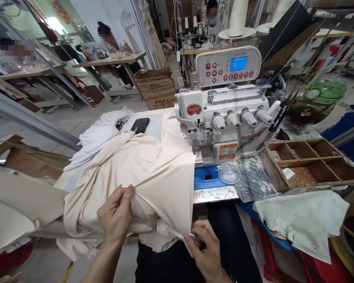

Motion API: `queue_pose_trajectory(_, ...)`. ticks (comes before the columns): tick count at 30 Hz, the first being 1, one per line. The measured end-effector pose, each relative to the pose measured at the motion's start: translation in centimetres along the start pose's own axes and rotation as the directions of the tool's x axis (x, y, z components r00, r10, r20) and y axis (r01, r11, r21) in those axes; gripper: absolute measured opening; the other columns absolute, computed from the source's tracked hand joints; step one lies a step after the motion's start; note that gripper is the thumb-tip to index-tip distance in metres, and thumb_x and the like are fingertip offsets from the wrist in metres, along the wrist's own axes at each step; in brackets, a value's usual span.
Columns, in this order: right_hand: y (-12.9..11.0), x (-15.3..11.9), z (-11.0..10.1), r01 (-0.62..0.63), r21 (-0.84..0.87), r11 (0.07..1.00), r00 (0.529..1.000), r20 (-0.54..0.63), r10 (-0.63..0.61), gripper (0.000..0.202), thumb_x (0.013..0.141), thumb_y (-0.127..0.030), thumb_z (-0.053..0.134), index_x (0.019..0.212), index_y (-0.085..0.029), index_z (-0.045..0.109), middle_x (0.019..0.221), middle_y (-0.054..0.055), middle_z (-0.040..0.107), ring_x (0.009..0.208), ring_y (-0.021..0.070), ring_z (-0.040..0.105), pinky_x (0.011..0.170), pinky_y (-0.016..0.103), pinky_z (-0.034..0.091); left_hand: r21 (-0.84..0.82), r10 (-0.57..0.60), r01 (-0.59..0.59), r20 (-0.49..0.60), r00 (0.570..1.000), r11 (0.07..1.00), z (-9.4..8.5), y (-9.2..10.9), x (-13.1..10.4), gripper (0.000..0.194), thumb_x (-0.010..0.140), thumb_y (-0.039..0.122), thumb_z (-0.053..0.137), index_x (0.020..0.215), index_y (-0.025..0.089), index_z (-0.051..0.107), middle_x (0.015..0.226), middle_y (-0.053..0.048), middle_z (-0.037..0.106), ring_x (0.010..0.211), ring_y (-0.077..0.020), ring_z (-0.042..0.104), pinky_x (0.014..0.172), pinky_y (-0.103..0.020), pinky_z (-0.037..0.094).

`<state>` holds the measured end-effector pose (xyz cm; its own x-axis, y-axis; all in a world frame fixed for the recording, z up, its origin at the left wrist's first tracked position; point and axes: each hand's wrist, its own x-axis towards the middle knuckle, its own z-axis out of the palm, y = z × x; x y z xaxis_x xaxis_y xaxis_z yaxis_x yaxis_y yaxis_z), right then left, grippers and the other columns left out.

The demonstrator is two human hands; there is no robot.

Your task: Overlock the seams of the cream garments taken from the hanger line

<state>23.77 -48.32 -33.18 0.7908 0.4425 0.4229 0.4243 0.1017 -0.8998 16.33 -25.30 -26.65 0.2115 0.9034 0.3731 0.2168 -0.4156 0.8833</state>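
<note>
A large piece of cream fabric [165, 173] spreads over the table and hangs over its front edge onto my lap. My left hand [116, 214] pinches a fold of it near the middle, thumb against fingers. Lower and to the right, my right hand [205, 245] grips the fabric's right edge near the hanging corner. The upper part of that edge reaches the needle area of a white overlock sewing machine [224, 106], which has a lit blue display. Whether the presser foot holds the fabric is hard to make out.
A black phone [140, 125] and bunched white cloth [91, 137] lie behind the fabric. A clear round dish [229, 173] sits before the machine. Rightward are a wooden compartment box [315, 163], a pale cloth [303, 220] and a fan [321, 94]. Other people sit at tables behind.
</note>
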Motion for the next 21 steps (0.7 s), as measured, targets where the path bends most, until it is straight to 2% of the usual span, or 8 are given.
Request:
queue_pose_trajectory(2, -0.3, 0.2, 0.0, -0.002, -0.002, 1.000, 1.000, 0.019, 0.002, 0.010, 0.088, -0.012, 0.071, 0.086, -0.022, 0.068, 0.081, 0.000, 0.063, 0.064, 0.0128, 0.060, 0.057, 0.020, 0.053, 0.028, 0.043, -0.045, 0.060, 0.997, 0.999, -0.2, 0.2, -0.1, 0.038, 0.084, 0.046, 0.073, 0.059, 0.020, 0.061, 0.049, 0.008, 0.038, 0.052, -0.0103, 0.041, 0.108, -0.036, 0.050)
queue_pose_trajectory(5, -0.4, 0.3, 0.0, -0.002, 0.003, 1.000, 1.000, 0.007, 0.002, 0.012, 0.087, -0.011, 0.069, 0.086, -0.023, 0.068, 0.081, 0.000, 0.062, 0.060, 0.0118, 0.059, 0.054, 0.020, 0.052, 0.056, 0.107, -0.111, 0.071, 0.992, 0.992, -0.2, 0.3, -0.1, 0.035, 0.087, 0.044, 0.070, 0.063, 0.020, 0.063, 0.052, 0.006, 0.047, 0.053, -0.0109, 0.044, 0.110, -0.038, 0.051)
queue_pose_trajectory(7, -0.3, 0.1, -0.1, -0.001, 0.018, 1.000, 0.999, -0.043, 0.002, 0.019, 0.087, -0.010, 0.069, 0.099, -0.024, 0.065, 0.087, 0.000, 0.064, 0.057, 0.0104, 0.057, 0.049, 0.018, 0.050, 0.071, 0.143, -0.148, 0.073, 0.987, 0.986, -0.1, 0.2, -0.2, 0.035, 0.087, 0.044, 0.069, 0.064, 0.020, 0.063, 0.054, 0.005, 0.051, 0.055, -0.0117, 0.046, 0.108, -0.039, 0.052)
queue_pose_trajectory(10, -0.2, -0.2, -0.4, 0.009, 0.018, 1.000, 0.998, -0.067, -0.008, 0.032, 0.086, -0.010, 0.070, 0.113, -0.026, 0.064, 0.096, 0.003, 0.067, 0.058, 0.0102, 0.058, 0.049, 0.018, 0.051, 0.075, 0.152, -0.157, 0.071, 0.986, 0.985, -0.1, 0.1, -0.2, 0.035, 0.088, 0.045, 0.069, 0.063, 0.020, 0.063, 0.052, 0.006, 0.048, 0.054, -0.0114, 0.046, 0.107, -0.039, 0.053)
queue_pose_trajectory(14, -0.4, 0.2, -0.6, -0.068, 0.001, 0.998, 0.997, 0.041, 0.068, 0.008, 0.088, -0.016, 0.068, 0.085, -0.021, 0.073, 0.085, 0.004, 0.065, 0.070, 0.0152, 0.064, 0.059, 0.022, 0.054, 0.051, 0.123, -0.126, 0.066, 0.990, 0.991, 0.1, 0.2, -0.4, 0.034, 0.087, 0.042, 0.070, 0.063, 0.020, 0.063, 0.053, 0.007, 0.046, 0.053, -0.0103, 0.046, 0.110, -0.039, 0.052)
queue_pose_trajectory(17, -0.2, 0.6, -0.4, -0.177, 0.042, 0.983, 0.976, 0.137, 0.170, 0.021, 0.091, -0.024, 0.066, 0.072, -0.018, 0.072, 0.075, 0.004, 0.065, 0.066, 0.0158, 0.064, 0.058, 0.024, 0.052, 0.045, 0.151, -0.155, 0.086, 0.985, 0.987, 0.0, 0.3, -0.3, 0.031, 0.088, 0.037, 0.070, 0.063, 0.020, 0.063, 0.051, 0.008, 0.046, 0.050, -0.0094, 0.046, 0.110, -0.039, 0.052)
queue_pose_trajectory(19, -0.3, 0.6, -0.5, -0.235, 0.053, 0.970, 0.958, 0.179, 0.223, 0.035, 0.094, -0.032, 0.065, 0.063, -0.018, 0.068, 0.064, 0.000, 0.060, 0.056, 0.0126, 0.058, 0.051, 0.022, 0.047, 0.041, 0.233, -0.241, 0.147, 0.961, 0.970, -0.3, 0.3, -0.3, 0.024, 0.089, 0.034, 0.069, 0.070, 0.020, 0.069, 0.057, 0.006, 0.059, 0.054, -0.0108, 0.056, 0.110, -0.040, 0.052)
queue_pose_trajectory(21, -0.8, 0.0, -1.1, -0.299, 0.055, 0.953, 0.941, 0.181, 0.285, 0.048, 0.094, -0.046, 0.068, 0.055, -0.018, 0.061, 0.053, -0.005, 0.051, 0.046, 0.0095, 0.050, 0.042, 0.020, 0.040, 0.036, 0.337, -0.359, 0.267, 0.903, 0.933, -0.8, 0.5, -0.4, 0.016, 0.091, 0.034, 0.067, 0.086, 0.022, 0.075, 0.078, 0.002, 0.075, 0.071, -0.0154, 0.069, 0.112, -0.043, 0.050)
